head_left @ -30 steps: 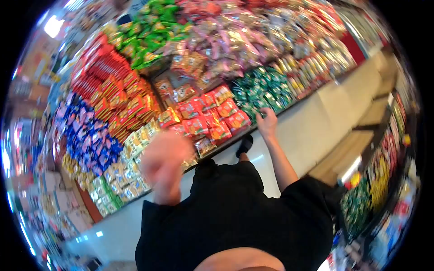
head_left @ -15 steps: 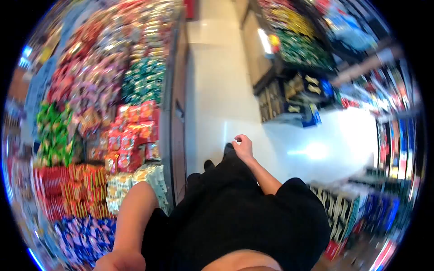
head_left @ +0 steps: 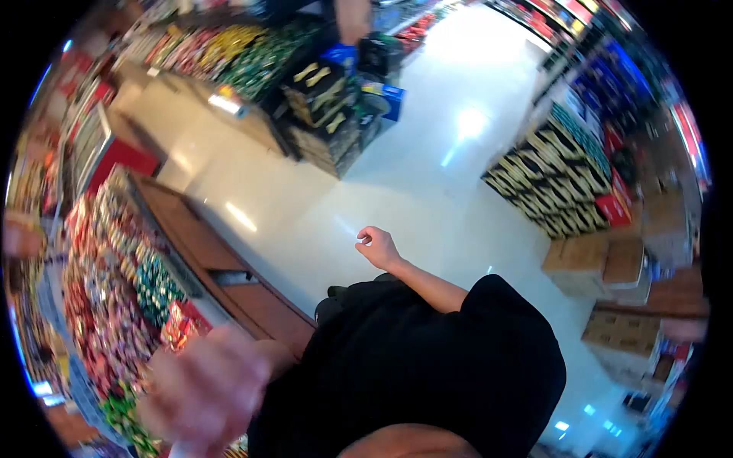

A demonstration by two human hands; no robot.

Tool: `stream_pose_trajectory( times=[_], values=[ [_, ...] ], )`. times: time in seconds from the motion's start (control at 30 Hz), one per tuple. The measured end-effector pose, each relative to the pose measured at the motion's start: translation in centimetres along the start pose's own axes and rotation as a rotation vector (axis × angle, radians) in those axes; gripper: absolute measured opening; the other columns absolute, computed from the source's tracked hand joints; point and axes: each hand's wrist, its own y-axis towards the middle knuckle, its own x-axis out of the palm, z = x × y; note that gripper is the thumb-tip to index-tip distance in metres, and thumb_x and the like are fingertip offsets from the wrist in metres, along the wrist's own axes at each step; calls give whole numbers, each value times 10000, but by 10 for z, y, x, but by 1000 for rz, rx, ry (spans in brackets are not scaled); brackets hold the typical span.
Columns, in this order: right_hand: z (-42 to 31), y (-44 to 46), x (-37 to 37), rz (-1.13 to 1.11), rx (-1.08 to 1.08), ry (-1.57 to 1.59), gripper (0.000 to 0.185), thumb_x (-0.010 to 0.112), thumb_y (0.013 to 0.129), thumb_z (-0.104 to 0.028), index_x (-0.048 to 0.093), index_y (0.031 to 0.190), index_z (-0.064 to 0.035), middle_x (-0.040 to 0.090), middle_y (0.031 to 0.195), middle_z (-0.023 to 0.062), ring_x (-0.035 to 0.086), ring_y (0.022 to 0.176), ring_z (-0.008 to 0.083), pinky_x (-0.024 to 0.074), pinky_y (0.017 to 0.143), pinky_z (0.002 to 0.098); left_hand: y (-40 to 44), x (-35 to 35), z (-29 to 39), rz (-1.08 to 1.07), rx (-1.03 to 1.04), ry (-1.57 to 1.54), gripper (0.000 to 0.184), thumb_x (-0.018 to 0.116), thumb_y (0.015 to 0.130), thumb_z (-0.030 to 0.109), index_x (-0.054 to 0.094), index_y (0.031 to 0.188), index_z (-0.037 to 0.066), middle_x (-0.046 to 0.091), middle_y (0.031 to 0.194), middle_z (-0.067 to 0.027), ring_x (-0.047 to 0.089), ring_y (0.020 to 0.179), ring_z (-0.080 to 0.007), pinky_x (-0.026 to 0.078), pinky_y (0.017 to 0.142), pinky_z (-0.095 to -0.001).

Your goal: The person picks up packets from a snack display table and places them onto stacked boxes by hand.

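Note:
My left hand (head_left: 202, 385) is raised close to the camera at the lower left, smeared by motion. Its fingers look curled into a fist, and what they hold, if anything, cannot be made out. Behind it lies a slanted display of wrapped sweets (head_left: 114, 282), with red packets (head_left: 183, 324) partly covered by the hand. In front of my black shirt (head_left: 412, 359), my right hand (head_left: 378, 248) hangs over the pale floor. Its fingers are loosely curled toward the thumb, with nothing visible in them.
The display's brown wooden side (head_left: 229, 275) runs along my left. Ahead stands another sweets counter (head_left: 244, 53) with black and gold boxes (head_left: 324, 99) at its corner. To the right are stacked patterned boxes (head_left: 550, 175) and cardboard cartons (head_left: 595, 263). Glossy floor (head_left: 427, 198) lies between.
The view has swung to the right, so the sweets display sits farther left and the boxes on the right show more. My left hand has come up into view. My right hand stays curled.

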Motion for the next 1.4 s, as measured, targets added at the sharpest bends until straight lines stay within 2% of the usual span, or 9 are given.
stream_pose_trajectory(
  times=[0.07,0.13,0.23,0.37,0.77,1.03,1.13,1.27,1.4],
  values=[
    [24,-22,-49,73,50,43,221,686,726,-128,593,880,-1,632,837,102,630,746,180,495,677,303,-20,37,-77,-82,-141,66,299,548,871,293,511,1041,49,474,997,-131,504,868,-257,443,712,-403],
    [42,-50,-107,173,84,83,224,680,721,-139,601,880,-4,636,836,106,631,727,195,500,661,309,-65,63,-144,-16,-385,76,255,533,884,192,495,1082,35,531,1033,-209,544,932,-323,450,828,-469],
    [68,-98,-189,318,159,129,229,670,739,-153,604,899,-4,639,844,97,631,734,180,498,653,299,-147,96,-233,148,-1001,-32,190,505,913,200,503,1027,48,562,1069,-172,545,1047,-309,441,874,-458],
    [104,-162,-278,521,243,128,230,672,759,-163,600,909,-4,641,841,77,621,735,142,491,644,275,-234,161,-322,233,-1424,-350,147,493,926,230,511,1012,112,553,1121,-123,500,1122,-299,407,937,-466],
    [190,-230,-428,891,437,337,205,673,764,-125,593,907,-1,639,814,70,608,716,128,493,646,263,-305,311,-475,-13,-1966,-382,197,501,924,305,457,1002,129,542,1097,-80,491,1092,-237,412,886,-411],
    [272,-208,-576,925,555,352,196,641,809,-140,590,928,7,630,803,69,593,709,128,491,643,265,-289,427,-637,-232,-2127,-585,199,475,941,257,487,1076,110,569,1099,-70,535,1052,-205,427,864,-384],
    [294,-202,-655,975,531,292,199,631,820,-157,596,941,-3,637,815,96,604,734,156,490,669,285,-266,477,-701,-462,-1989,-618,257,527,917,248,510,1105,74,547,1134,-81,528,1053,-221,415,913,-377],
    [312,-191,-750,1124,508,358,212,636,819,-157,595,952,3,636,832,84,593,740,131,484,681,274,-246,540,-785,-1124,-1556,-123,226,512,928,209,564,1006,3,561,1059,-65,510,997,-120,410,861,-251],
    [351,-180,-814,1214,493,379,215,641,817,-149,593,960,4,635,858,80,590,750,137,480,694,274,-228,593,-846,-1222,-1444,-240,206,532,911,211,564,991,23,568,1080,-89,535,985,-177,414,899,-312]
  ],
)
